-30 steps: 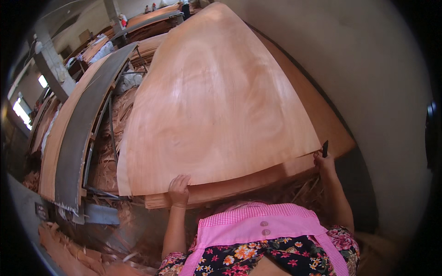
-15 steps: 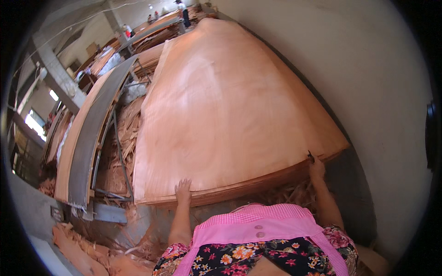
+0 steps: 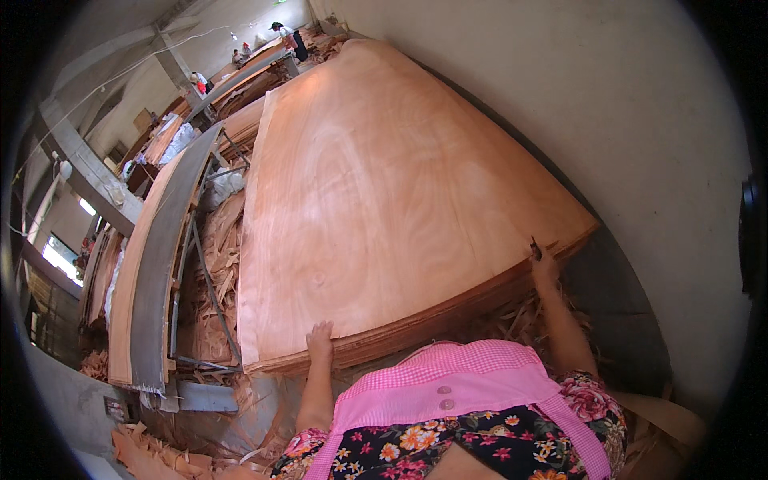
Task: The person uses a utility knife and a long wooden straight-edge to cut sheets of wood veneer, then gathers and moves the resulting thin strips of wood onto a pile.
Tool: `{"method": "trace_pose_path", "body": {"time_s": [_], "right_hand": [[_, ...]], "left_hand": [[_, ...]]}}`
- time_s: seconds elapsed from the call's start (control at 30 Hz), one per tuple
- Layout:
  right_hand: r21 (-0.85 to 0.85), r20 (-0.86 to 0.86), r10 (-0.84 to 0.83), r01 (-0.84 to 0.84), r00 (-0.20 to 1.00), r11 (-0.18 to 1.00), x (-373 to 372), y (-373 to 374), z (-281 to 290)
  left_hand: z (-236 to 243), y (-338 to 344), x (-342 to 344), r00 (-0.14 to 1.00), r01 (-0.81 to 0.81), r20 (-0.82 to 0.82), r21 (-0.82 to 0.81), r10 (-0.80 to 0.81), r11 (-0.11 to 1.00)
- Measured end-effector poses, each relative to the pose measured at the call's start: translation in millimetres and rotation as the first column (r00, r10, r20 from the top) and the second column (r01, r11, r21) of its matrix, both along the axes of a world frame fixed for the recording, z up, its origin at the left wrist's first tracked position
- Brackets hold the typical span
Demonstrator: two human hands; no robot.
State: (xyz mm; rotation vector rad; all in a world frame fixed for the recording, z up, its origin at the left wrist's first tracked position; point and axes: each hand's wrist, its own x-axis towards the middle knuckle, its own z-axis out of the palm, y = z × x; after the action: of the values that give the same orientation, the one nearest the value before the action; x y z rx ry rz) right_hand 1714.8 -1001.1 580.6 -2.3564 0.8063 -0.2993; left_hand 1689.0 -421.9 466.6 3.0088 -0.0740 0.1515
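Observation:
A large reddish veneer sheet (image 3: 392, 184) lies on a thick stack (image 3: 448, 309) of similar sheets in front of me. My left hand (image 3: 320, 342) rests on the front edge, left of centre, with fingers extended over the top sheet. My right hand (image 3: 546, 268) is at the same edge farther right, closed on a small dark tool (image 3: 536, 250) that I cannot make out clearly. Loose veneer scraps (image 3: 512, 318) show below the stack beside my right forearm.
A long narrow bench (image 3: 156, 288) with a grey strip stands at left beside a metal frame and scraps (image 3: 214, 280). A wall (image 3: 632, 120) borders the right. Concrete pillars (image 3: 88, 168) and several people (image 3: 284, 36) at other stacks are behind.
The top sheet, earlier raised off the stack at the front, now lies flat on it. My right hand has moved left; my left hand has moved slightly down along with the stack's edge.

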Motion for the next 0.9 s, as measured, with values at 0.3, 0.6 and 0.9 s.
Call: {"method": "trace_pose_path", "body": {"time_s": [0.3,0.6,0.9], "right_hand": [[-0.27,-0.169,0.045,-0.09,0.985,0.959,-4.4,-24.6,-8.3],[-0.301,-0.103,0.019,-0.05,0.994,0.952,13.3,-100.1,18.6],[-0.227,-0.187,0.166,-0.207,0.968,0.952,30.4,-97.6,-28.7]], "left_hand": [[-1.1,-22.6,-8.1,0.995,0.04,0.087,0.064,-0.045,0.997],[-9.8,-27.4,-7.6,0.992,0.076,0.089,0.091,-0.085,0.993],[-6.1,-37.0,-13.8,0.996,0.025,0.079,0.126,-0.036,0.992]]}}
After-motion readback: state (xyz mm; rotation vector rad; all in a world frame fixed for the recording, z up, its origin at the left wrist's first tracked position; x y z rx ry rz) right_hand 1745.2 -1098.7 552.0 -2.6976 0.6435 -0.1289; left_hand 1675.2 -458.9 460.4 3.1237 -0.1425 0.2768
